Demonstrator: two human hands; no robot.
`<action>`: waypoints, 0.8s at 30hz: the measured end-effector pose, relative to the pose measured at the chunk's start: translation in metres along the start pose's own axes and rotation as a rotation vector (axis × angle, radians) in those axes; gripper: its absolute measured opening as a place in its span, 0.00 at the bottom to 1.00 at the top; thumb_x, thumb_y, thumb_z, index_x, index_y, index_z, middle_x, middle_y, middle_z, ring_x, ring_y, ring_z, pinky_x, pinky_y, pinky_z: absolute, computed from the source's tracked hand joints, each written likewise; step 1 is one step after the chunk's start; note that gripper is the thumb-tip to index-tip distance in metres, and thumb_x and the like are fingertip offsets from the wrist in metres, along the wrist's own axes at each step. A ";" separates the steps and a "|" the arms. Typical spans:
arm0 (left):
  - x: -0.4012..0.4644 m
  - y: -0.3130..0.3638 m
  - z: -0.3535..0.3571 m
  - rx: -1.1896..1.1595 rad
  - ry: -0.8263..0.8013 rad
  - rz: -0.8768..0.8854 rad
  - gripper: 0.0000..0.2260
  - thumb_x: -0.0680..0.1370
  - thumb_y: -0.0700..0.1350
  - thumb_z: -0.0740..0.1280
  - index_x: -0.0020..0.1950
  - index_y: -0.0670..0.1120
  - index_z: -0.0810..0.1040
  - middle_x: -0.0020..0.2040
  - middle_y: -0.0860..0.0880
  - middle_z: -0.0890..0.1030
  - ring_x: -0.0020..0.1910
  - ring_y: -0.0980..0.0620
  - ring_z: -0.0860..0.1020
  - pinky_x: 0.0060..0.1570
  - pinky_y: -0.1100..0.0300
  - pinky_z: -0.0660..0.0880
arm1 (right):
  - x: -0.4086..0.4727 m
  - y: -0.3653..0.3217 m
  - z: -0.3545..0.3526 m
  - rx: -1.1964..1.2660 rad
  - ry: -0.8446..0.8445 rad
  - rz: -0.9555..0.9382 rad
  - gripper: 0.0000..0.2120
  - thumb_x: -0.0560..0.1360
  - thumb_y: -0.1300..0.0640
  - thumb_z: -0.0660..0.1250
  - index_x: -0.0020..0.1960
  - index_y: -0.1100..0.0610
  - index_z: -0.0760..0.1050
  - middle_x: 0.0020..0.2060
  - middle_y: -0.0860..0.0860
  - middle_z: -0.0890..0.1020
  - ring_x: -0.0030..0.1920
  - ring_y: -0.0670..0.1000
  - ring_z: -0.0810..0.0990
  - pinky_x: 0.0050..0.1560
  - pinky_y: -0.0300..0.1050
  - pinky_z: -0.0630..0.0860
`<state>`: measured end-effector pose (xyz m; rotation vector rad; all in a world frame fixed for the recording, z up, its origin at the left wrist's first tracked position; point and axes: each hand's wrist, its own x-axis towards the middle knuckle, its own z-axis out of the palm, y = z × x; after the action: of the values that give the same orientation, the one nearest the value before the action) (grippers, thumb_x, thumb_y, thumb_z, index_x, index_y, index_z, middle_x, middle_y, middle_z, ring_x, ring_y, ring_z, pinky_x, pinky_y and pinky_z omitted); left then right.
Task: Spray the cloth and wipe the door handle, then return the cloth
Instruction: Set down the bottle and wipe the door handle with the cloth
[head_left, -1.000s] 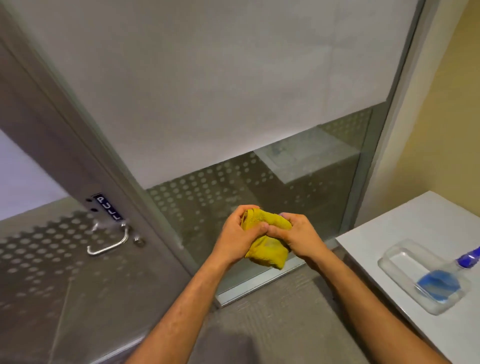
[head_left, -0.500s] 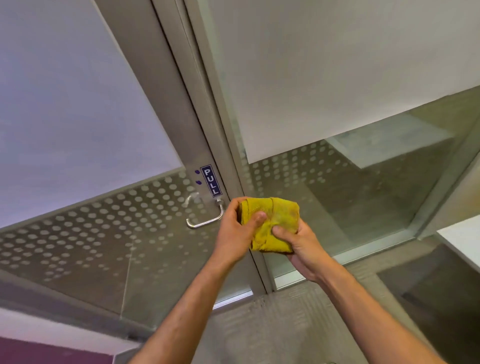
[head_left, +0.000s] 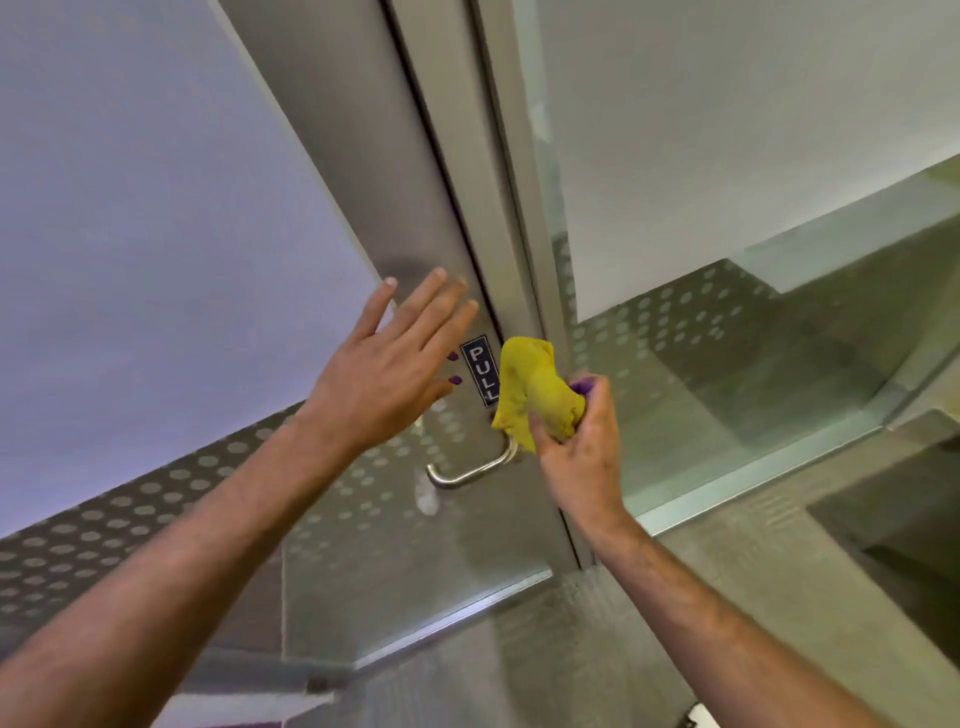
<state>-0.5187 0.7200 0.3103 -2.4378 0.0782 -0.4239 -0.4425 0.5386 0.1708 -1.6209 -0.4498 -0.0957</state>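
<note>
The glass door is filling the left of the view, its upper pane frosted and its lower band carrying a dot pattern. The metal door stile is running diagonally down the centre, and a fixed glass panel is standing to its right. The left hand is spreading open, fingers extended, palm facing the stile just left of the "PULL" sign; whether it is touching the surface cannot be determined. The right hand is closing around the yellow cloth, gripping its lower part while the bunched upper part is projecting up beside the sign. The cloth is sitting directly above the pivot end of the door handle. The handle is projecting leftward, uncovered along its length.
</note>
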 end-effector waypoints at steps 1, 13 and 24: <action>0.000 -0.008 0.006 0.077 0.007 0.034 0.43 0.72 0.58 0.75 0.82 0.42 0.66 0.82 0.42 0.67 0.82 0.43 0.64 0.78 0.43 0.53 | 0.000 0.000 0.013 -0.014 0.024 -0.043 0.25 0.67 0.66 0.76 0.56 0.54 0.67 0.52 0.50 0.75 0.50 0.32 0.73 0.48 0.22 0.67; 0.001 -0.051 0.061 0.493 0.142 0.317 0.49 0.78 0.74 0.49 0.86 0.40 0.49 0.86 0.42 0.52 0.85 0.44 0.55 0.81 0.46 0.50 | -0.025 -0.002 0.181 -0.385 0.226 -0.119 0.37 0.76 0.65 0.66 0.80 0.57 0.53 0.80 0.60 0.50 0.80 0.63 0.45 0.77 0.58 0.57; -0.002 -0.057 0.062 0.513 0.094 0.397 0.62 0.68 0.81 0.54 0.86 0.37 0.44 0.86 0.39 0.47 0.86 0.42 0.50 0.80 0.43 0.42 | -0.032 0.007 0.176 -0.176 0.401 0.115 0.38 0.74 0.70 0.67 0.80 0.57 0.55 0.80 0.54 0.55 0.77 0.48 0.55 0.75 0.42 0.60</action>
<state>-0.5032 0.8019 0.2996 -1.8405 0.4315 -0.3283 -0.5060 0.7025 0.1343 -1.7430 -0.0402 -0.3745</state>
